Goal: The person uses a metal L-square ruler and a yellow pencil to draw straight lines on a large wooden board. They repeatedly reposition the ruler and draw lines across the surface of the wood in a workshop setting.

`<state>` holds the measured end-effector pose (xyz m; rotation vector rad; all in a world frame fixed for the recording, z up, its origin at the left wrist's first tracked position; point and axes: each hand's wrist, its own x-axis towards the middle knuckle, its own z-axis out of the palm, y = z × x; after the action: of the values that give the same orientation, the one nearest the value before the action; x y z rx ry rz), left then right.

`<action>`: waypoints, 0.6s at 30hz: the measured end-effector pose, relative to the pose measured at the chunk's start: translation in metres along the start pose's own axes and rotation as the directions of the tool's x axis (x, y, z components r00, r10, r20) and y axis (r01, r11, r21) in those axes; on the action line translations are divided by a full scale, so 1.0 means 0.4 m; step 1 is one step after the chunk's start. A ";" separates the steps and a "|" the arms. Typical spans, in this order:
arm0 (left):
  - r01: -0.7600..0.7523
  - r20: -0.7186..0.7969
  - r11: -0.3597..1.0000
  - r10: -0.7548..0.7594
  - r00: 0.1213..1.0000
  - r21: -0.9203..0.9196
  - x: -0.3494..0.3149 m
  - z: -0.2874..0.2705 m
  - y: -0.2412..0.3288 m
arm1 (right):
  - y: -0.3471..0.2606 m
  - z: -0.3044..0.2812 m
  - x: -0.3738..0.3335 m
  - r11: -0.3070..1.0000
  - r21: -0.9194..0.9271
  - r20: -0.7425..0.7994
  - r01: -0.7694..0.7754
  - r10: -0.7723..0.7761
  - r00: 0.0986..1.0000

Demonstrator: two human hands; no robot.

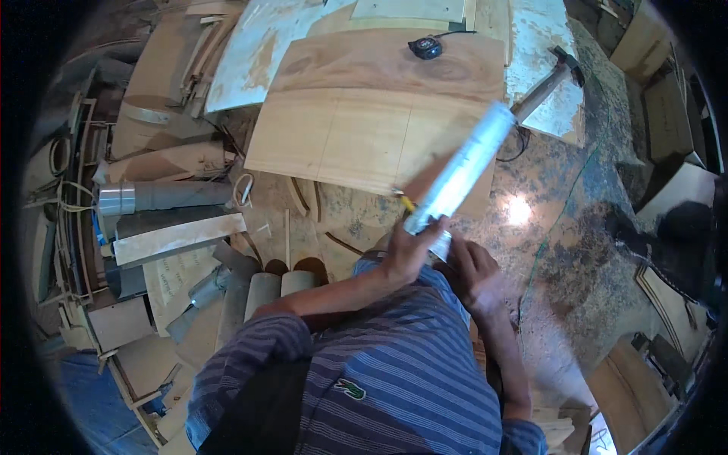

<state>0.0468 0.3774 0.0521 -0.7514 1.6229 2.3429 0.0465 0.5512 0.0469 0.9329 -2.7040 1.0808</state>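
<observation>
A long, pale silvery bar point(466, 167) slants up and away from my body, over the right part of a wooden board point(303, 144). My left hand point(409, 246) is closed round its lower end. A thin yellow stick, like a pencil point(408, 203), pokes out beside that hand. My right hand point(476, 274) has its fingers curled at the bar's bottom end, just right of the left hand; the fingertips are partly hidden. Thin lines cross the light part of the board. A black tape measure point(426, 48) lies on its darker far part.
A hammer point(542, 89) rests right of the board, on a paint-stained white panel point(546, 38). Grey pipes point(182, 197) and wood offcuts point(182, 239) crowd the left. A thin green cord point(565, 201) runs along the stained floor at right, near cartons point(667, 114).
</observation>
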 end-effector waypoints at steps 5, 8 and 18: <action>0.008 -0.180 0.951 -0.067 0.981 -0.309 0.031 -0.151 0.063 | -0.026 0.113 0.120 0.992 0.002 0.167 0.123 -0.122 0.978; -0.072 -0.235 0.943 -0.007 0.972 -0.325 0.070 -0.279 0.022 | -0.040 0.160 0.149 0.983 -0.095 0.271 0.158 -0.127 0.954; 0.172 -0.177 0.890 -0.268 0.947 -0.423 0.102 -0.461 0.036 | -0.074 0.272 0.239 0.967 -0.142 0.424 0.211 -0.133 0.896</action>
<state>0.0603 0.1980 -0.0066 -1.2625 1.0504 2.5169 0.0011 0.4150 0.0109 1.4770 -2.8955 0.6419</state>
